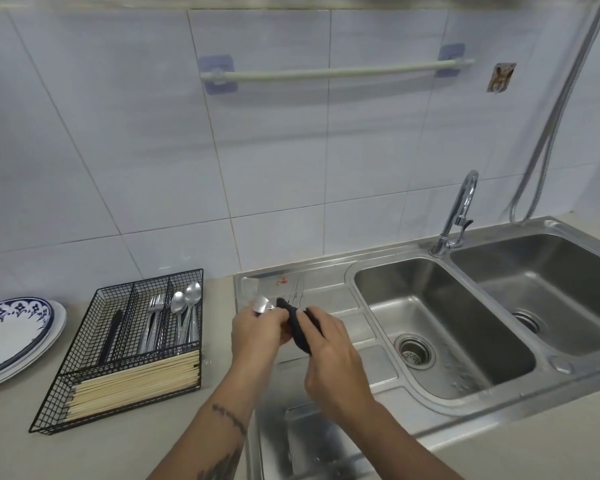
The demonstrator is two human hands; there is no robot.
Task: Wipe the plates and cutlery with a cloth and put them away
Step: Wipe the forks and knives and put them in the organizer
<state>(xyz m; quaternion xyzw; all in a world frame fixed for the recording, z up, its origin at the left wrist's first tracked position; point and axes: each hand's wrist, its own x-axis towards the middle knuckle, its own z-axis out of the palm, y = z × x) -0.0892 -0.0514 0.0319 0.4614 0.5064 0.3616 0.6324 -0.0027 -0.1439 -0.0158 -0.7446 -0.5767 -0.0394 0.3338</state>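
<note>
While both hands work above the drainboard:
Sink (326, 292): ribbed, shiny steel.
Wire basket (84, 341): black mesh on the table, holding cutlery.
Left hand (253, 332): grips a polished spoon (262, 304).
Right hand (329, 358): clutches a crumpled dark cloth (298, 327) against it.

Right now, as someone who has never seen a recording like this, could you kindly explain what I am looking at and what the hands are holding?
There is no machine here: a person wears one wide-angle camera on the head, looking down at their own two bare hands over a kitchen counter. The left hand holds a spoon, and the right hand grips a dark cloth against it, apparently wiping it. Beneath the hands is the steel draining board of a double sink with a tap. To the left stands a black wire cutlery basket holding spoons, forks, a dark-handled utensil and chopsticks. Further left lies a stack of plates, the top one patterned in blue.
</note>
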